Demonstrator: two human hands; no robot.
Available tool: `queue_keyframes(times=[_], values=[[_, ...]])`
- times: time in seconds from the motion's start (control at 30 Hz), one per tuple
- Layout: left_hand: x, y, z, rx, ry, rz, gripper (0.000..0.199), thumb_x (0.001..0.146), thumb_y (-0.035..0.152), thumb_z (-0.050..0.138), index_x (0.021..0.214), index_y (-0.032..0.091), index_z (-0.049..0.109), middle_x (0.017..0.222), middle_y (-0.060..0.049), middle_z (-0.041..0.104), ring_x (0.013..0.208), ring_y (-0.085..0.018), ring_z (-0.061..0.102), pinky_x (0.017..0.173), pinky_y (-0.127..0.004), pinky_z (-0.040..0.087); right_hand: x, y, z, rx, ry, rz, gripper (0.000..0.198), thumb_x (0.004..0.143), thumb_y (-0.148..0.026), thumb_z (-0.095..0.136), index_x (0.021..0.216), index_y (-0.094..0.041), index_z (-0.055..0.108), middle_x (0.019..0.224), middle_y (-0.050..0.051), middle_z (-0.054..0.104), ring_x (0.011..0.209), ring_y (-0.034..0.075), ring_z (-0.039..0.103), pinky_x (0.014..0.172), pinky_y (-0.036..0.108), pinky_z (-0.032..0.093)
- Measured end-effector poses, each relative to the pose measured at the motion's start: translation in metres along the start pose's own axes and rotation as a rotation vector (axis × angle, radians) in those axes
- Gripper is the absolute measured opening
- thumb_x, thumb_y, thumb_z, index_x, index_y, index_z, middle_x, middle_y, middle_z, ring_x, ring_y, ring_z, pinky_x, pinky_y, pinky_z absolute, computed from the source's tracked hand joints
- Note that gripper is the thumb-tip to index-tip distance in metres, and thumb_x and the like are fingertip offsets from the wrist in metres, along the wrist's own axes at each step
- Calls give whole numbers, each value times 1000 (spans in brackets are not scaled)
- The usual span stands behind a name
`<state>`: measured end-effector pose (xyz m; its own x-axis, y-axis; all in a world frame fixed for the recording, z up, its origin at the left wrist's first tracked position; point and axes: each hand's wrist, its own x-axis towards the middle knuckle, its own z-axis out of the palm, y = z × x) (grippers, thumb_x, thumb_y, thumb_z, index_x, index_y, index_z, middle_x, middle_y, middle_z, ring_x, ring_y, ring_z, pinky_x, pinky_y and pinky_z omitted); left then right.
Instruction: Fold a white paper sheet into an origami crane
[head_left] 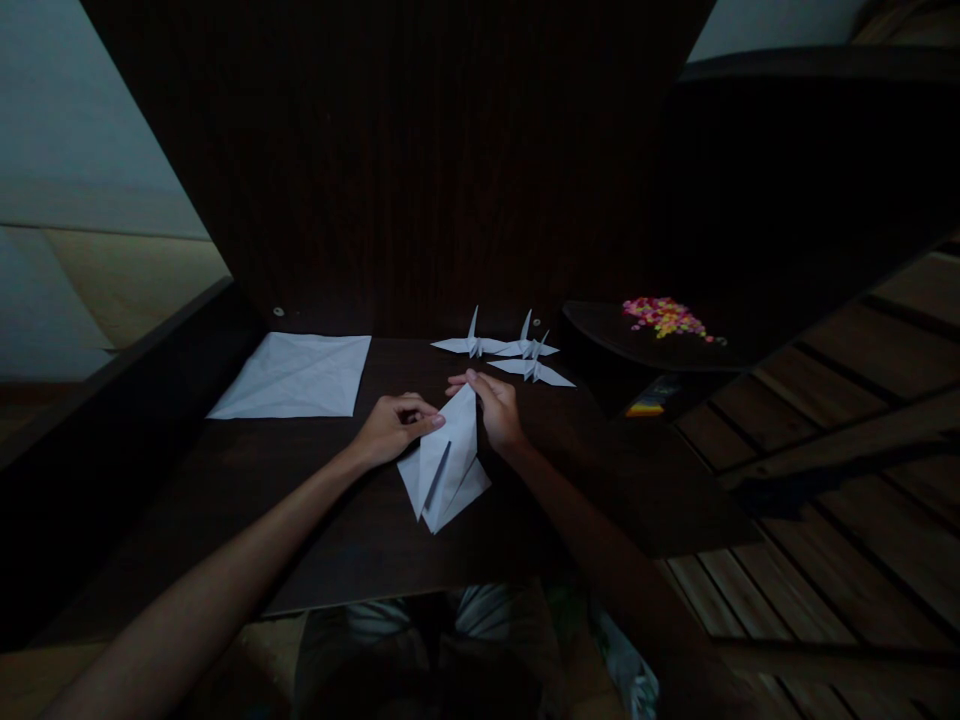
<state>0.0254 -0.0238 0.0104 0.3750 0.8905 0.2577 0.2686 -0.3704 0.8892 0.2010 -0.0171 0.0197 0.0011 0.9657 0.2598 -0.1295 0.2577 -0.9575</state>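
A partly folded white sheet of origami paper (455,455) lies on the dark tabletop in front of me, its pointed end away from me and its loose flaps toward me. My left hand (396,428) pinches its upper left edge between thumb and fingers. At the far tip, my right hand (491,405) grips the paper, thumb on top. Just beyond my right hand stand three folded white paper cranes (531,368), close together with wings spread. A creased white sheet (304,378) lies flat beyond my left hand.
A dark upright panel (420,180) closes off the back of the desk (330,560). On the right, a rounded shelf (600,325) bears a heap of small colourful pieces (667,316). A raised side board (135,370) edges the left. Wooden slats (840,520) show at lower right.
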Motion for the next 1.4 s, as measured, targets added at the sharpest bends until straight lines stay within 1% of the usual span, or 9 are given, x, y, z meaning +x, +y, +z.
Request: queue_keyframes(times=[0.2,0.37,0.43,0.7,0.87,1.07,1.2,1.3,1.4], values=[[0,1,0,-8,24,-25,20,74,35,68,76,15,73,69,-2,59,62,-12,49,57,-26,36,1,2,-4,11,-37,22,54,87,-58,39,83,-15,70,72,8,68,70,18,62,64,29,47],[0,2,0,-9,37,-40,21,75,35,67,77,15,72,73,-4,61,63,-13,51,58,-27,38,3,4,-7,-21,25,-70,22,78,-38,58,75,-18,66,71,3,65,69,17,59,65,28,45],[0,1,1,-14,34,-43,22,75,36,67,77,15,72,75,-4,62,65,-14,52,60,-27,40,3,5,-7,-53,63,-99,15,74,-32,62,72,-18,66,70,1,64,69,16,58,65,28,44],[-2,9,3,24,32,-23,27,77,40,65,85,16,71,75,-3,62,64,-13,51,59,-26,40,1,5,-2,-124,-2,-124,22,78,-39,59,77,-19,69,72,2,65,64,16,56,55,27,41],[-3,10,5,11,16,13,25,78,38,64,81,14,70,77,-4,64,68,-14,54,61,-26,41,-2,6,3,-123,-81,-183,19,77,-37,63,78,-19,70,80,4,67,76,17,59,65,28,46],[-3,9,5,62,13,62,23,78,36,63,75,15,69,71,-2,60,66,-13,52,60,-26,39,-3,3,2,-173,-84,-215,16,76,-34,64,73,-19,69,77,4,67,78,17,59,72,30,47],[-2,7,4,105,-10,57,20,77,35,64,75,16,68,72,-2,59,70,-15,53,65,-27,41,-4,1,2,-208,-99,-216,16,79,-32,61,73,-20,70,78,4,68,80,18,60,77,33,46],[-1,5,2,121,-26,60,19,76,34,64,74,16,68,74,-2,60,72,-16,54,68,-28,42,-2,4,2,-198,-105,-170,15,78,-34,62,81,-21,70,84,5,68,82,18,60,74,32,47],[1,2,-1,124,-10,65,21,77,35,63,73,15,68,74,-3,61,72,-16,55,69,-29,42,2,7,-5,-196,-158,-110,25,73,-32,67,95,-21,68,90,4,66,78,15,58,67,27,46]])
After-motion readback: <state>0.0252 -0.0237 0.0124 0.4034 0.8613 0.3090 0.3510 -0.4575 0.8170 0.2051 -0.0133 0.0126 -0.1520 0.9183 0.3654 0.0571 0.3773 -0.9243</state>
